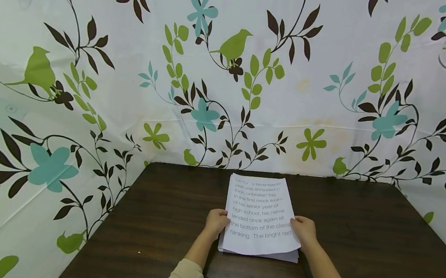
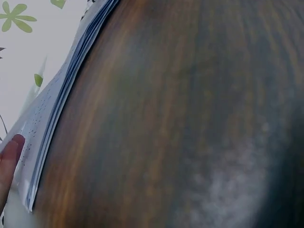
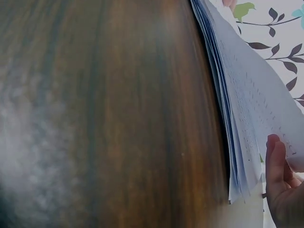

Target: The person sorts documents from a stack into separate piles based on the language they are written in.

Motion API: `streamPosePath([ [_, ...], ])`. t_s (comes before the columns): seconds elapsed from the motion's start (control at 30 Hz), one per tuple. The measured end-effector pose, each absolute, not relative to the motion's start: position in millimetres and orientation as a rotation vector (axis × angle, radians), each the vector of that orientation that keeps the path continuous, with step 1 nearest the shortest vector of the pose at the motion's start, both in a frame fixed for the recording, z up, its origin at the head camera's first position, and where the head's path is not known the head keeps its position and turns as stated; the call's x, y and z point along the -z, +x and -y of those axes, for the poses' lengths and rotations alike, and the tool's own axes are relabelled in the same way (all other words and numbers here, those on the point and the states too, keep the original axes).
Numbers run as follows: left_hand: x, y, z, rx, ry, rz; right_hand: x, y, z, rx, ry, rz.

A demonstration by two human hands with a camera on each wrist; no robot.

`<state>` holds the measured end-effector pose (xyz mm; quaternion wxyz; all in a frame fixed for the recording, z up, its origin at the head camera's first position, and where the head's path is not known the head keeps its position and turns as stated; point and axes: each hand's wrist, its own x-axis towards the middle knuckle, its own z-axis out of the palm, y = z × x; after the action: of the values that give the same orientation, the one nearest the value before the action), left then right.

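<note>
A stack of paper sheets point(image 1: 290, 256) lies on the dark wooden table, its layered edges showing in both wrist views. Its top printed sheet point(image 1: 258, 205) carries large lines of English text and bows upward along the right side. At the left edge, my left hand point(image 1: 216, 222) holds the paper; one fingertip point(image 2: 18, 142) lies against the page in the left wrist view. My right hand point(image 1: 306, 232) pinches the top sheet's right edge, with fingers point(image 3: 275, 156) visible beside the raised page. The fingers beneath the paper are hidden in the head view.
The brown wooden table point(image 1: 150, 221) extends around the stack on both sides. Behind it hangs a white cloth point(image 1: 123, 89) printed with birds, leaves and flowers. A tiny pale speck point(image 1: 139, 252) lies on the table at the left.
</note>
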<state>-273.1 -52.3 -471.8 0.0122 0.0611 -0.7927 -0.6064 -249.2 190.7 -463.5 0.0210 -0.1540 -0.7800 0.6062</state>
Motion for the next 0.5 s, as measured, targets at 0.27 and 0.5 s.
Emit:
streamPosePath([
  [0.27, 475, -275, 57, 1.854, 0.201, 2.459, 466, -250, -188, -1.926, -0.466, 2.409],
  [0.5, 473, -276, 70, 1.840, 0.207, 2.433, 464, -250, -179, -1.992, -0.432, 2.391],
])
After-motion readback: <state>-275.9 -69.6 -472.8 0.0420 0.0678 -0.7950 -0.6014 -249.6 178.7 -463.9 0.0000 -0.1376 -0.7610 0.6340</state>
